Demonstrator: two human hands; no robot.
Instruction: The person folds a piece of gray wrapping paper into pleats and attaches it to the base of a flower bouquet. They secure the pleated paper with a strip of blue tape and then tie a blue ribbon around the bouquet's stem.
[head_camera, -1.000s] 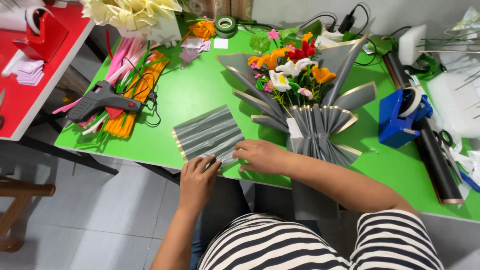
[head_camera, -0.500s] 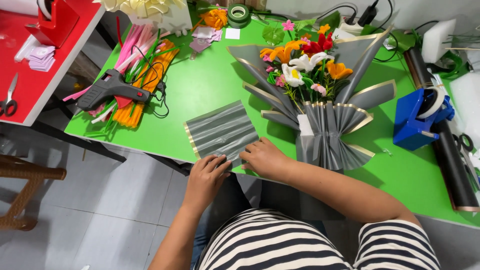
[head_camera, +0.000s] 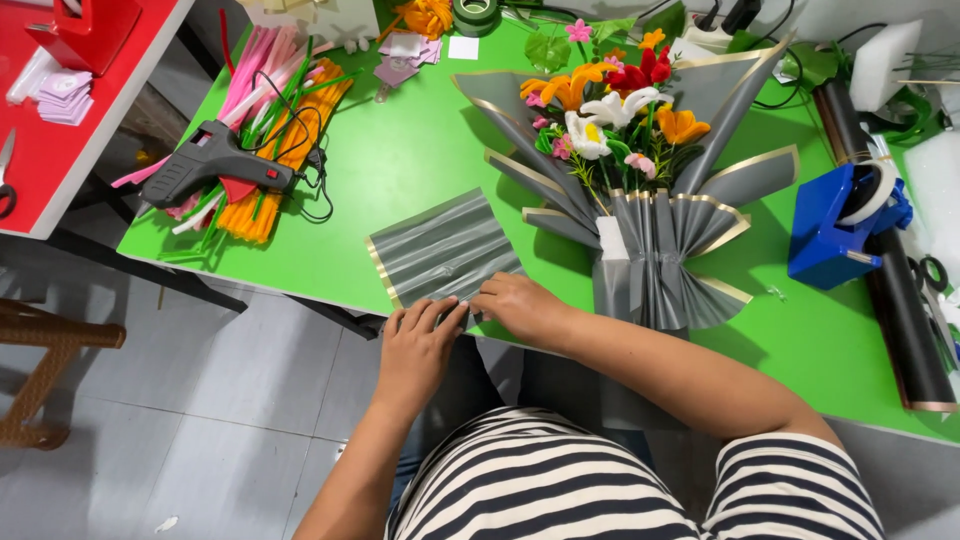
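Observation:
A grey pleated paper sheet (head_camera: 440, 250) with a gold edge lies at the near edge of the green table (head_camera: 400, 150). My left hand (head_camera: 418, 345) pinches its near corner from below the table edge. My right hand (head_camera: 520, 305) presses on the same near edge, fingers folded over the pleats. Just right of the sheet lies a bouquet (head_camera: 620, 110) of orange, white, red and pink flowers in grey gold-edged wrapping (head_camera: 655, 250).
A black glue gun (head_camera: 215, 165) rests on pink, green and orange pipe cleaners (head_camera: 275, 110) at the left. A blue tape dispenser (head_camera: 840, 225) and a dark paper roll (head_camera: 895, 290) lie at the right. A red table (head_camera: 70, 140) stands at the far left.
Both hands stayed on the sheet's near edge, working the pleats; the fingers have drawn closer together at the corner. The camera has shifted slightly.

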